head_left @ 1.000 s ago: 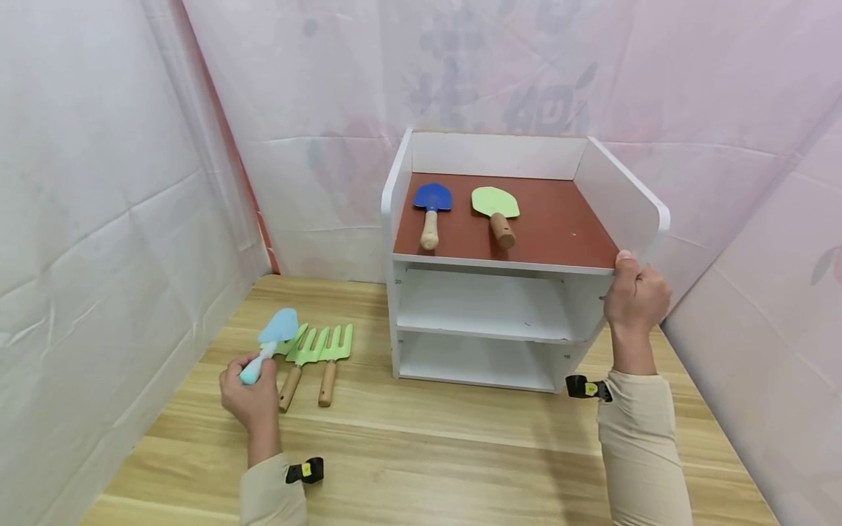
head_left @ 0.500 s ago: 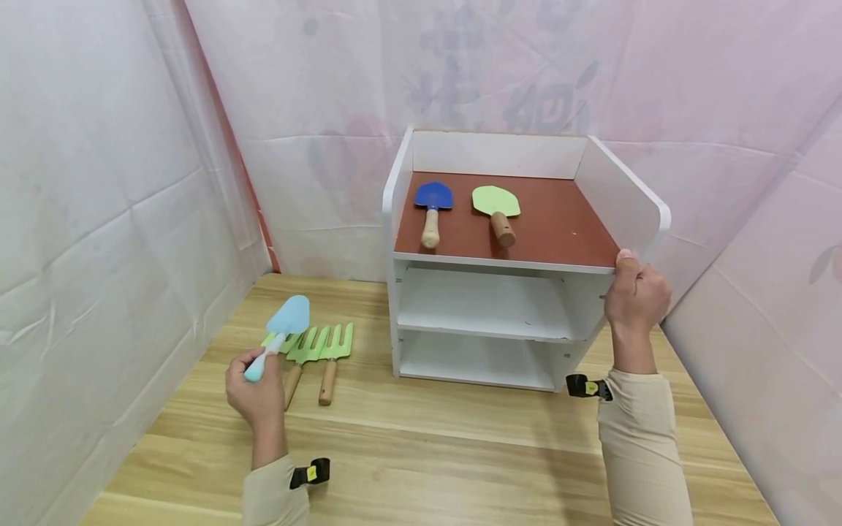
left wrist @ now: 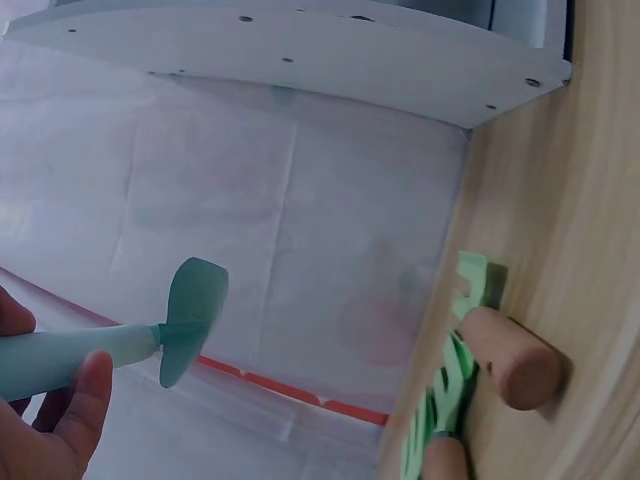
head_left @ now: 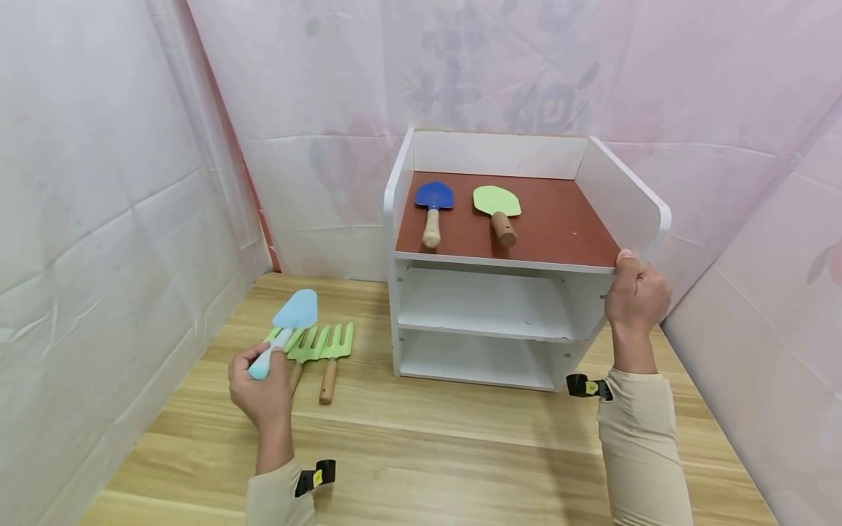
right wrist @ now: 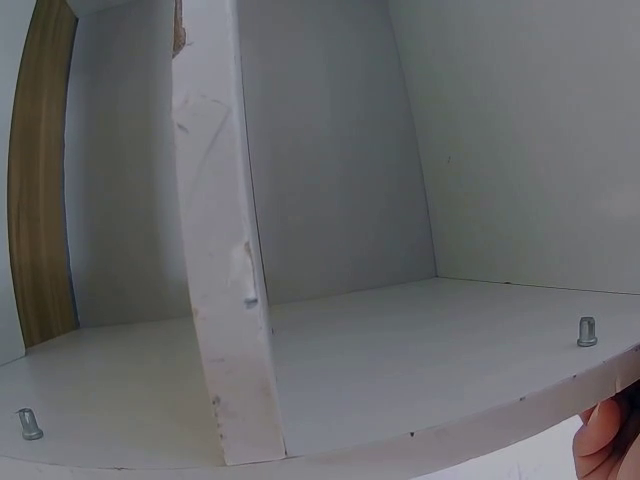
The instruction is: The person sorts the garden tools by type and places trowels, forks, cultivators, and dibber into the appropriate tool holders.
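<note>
My left hand (head_left: 263, 387) pinches the handle of a light blue hand trowel (head_left: 297, 310), raised off the table with its blade pointing up and to the right. The left wrist view shows the trowel's blade (left wrist: 195, 318) edge-on, my thumb and fingers on the handle. Under and beside it lie green hand forks (head_left: 336, 342) with wooden handles; another green piece is mostly hidden by the trowel. My right hand (head_left: 636, 294) grips the right front edge of a white shelf unit (head_left: 490, 332), thumb on top. In the right wrist view only a few fingers (right wrist: 600, 435) show at the board's edge.
On the shelf unit's brown top (head_left: 552, 212) lie a blue trowel (head_left: 433, 197) and a light green trowel (head_left: 496, 201), both with wooden handles. Two white compartments open below. The wooden table (head_left: 421, 453) is enclosed by sheet walls (head_left: 125, 183).
My left hand has lifted the light blue trowel a little and carried it up and to the right, covering more of the nearest fork's handle. My right hand stays on the shelf unit.
</note>
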Available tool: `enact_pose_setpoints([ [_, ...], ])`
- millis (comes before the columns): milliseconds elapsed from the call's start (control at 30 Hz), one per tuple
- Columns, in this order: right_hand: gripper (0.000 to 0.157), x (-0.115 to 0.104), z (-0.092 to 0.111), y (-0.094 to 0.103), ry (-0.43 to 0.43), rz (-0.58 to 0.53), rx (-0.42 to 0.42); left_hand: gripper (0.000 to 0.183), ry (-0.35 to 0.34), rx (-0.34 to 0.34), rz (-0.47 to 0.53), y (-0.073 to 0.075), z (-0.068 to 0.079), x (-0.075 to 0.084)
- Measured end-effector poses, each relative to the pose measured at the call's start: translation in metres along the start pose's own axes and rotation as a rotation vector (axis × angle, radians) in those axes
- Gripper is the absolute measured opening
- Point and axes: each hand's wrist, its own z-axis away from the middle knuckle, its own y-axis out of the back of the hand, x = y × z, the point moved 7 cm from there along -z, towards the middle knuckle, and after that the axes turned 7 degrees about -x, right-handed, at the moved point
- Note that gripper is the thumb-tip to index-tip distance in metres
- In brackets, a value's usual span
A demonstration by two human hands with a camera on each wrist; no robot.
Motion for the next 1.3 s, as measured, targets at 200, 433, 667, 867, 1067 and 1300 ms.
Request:
enact_pose_setpoints([
  [200, 0.046, 0.001, 0.000, -0.001, -0.007, -0.002, 0.002, 0.017, -0.076, -0.013, -0.041, 0.000, 0.003, 0.013],
  [433, 0.045, 0.003, -0.001, -0.001, -0.016, 0.004, -0.001, 0.016, -0.139, -0.009, -0.077, 0.001, 0.010, 0.035],
  [667, 0.046, 0.004, 0.000, -0.001, -0.019, 0.009, -0.003, 0.012, -0.310, 0.008, -0.061, 0.002, 0.021, 0.059],
  [867, 0.046, 0.004, 0.000, -0.002, -0.014, 0.004, -0.006, 0.012, -0.367, -0.001, -0.037, 0.000, 0.028, 0.070],
  [1067, 0.046, 0.005, 0.000, -0.002, -0.022, 0.005, -0.003, 0.012, -0.425, -0.029, -0.018, -0.005, 0.034, 0.081],
  [1300, 0.045, 0.004, -0.001, -0.003, -0.015, 0.006, 0.001, 0.013, -0.479, -0.033, 0.009, -0.010, 0.043, 0.098],
])
